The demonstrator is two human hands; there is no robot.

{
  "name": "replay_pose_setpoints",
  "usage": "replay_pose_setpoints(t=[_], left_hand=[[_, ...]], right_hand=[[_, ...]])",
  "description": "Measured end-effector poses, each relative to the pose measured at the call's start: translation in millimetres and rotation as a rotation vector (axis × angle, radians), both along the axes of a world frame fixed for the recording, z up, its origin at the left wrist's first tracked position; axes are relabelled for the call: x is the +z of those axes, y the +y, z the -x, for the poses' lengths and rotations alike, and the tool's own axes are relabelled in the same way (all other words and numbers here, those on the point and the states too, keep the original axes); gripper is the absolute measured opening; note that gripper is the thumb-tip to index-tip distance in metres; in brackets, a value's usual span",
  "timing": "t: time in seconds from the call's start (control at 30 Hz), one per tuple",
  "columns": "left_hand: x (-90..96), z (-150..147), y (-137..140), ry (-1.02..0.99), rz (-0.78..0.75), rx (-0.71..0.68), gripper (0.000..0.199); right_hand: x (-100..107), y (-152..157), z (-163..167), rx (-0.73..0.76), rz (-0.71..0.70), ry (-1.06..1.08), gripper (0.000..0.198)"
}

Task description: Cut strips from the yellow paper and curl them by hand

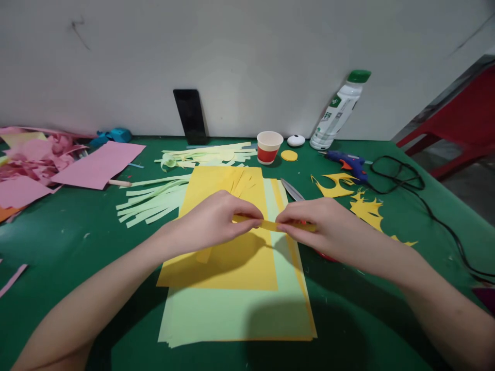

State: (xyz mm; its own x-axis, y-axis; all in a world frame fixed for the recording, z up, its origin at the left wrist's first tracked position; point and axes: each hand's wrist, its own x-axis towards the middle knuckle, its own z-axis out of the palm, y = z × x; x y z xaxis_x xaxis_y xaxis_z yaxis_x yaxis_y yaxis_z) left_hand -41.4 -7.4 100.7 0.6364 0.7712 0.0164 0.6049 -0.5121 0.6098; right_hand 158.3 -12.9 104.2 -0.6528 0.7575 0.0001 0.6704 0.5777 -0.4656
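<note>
Between my two hands a narrow yellow paper strip (268, 225) is stretched level above the paper stack. My left hand (222, 219) pinches its left part between thumb and fingers, and my right hand (315, 221) pinches it a little further right. Below them lies a yellow paper sheet (232, 273), on top of pale green sheets (216, 314). Thin yellow slivers (242, 183) lie on the upper part of the yellow sheet. Scissors (292, 189) rest beside the stack, partly hidden under my right hand; a bit of red handle shows below it.
Fringed pale green paper (154, 201) lies left of the stack. Behind stand a paper cup (269, 147), a phone (190, 116) and a leaning bottle (338, 113). A blue glue gun (348, 162) with black cord (429, 208), yellow scraps (367, 208) and pink paper (102, 164) flank the work.
</note>
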Motion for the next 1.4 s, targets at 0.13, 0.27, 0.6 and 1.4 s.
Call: replay_pose_setpoints(t=[0.13,0.27,0.6,1.4], left_hand=[[-12.1,-7,-3,-0.055,-0.050,-0.007,0.020],[-20.2,-12,-4,-0.045,-0.047,0.043,0.020],[-12.8,-3,12,-0.102,0.116,0.171,0.017],[-22.2,-2,8,-0.168,-0.610,0.070,0.028]], right_hand=[[-4,-5,8,-0.043,-0.014,-0.053,0.022],[-5,-7,11,-0.069,-0.038,-0.122,0.024],[2,10,-11,-0.146,-0.077,-0.058,0.024],[10,19,-24,-0.204,0.149,0.090,0.024]])
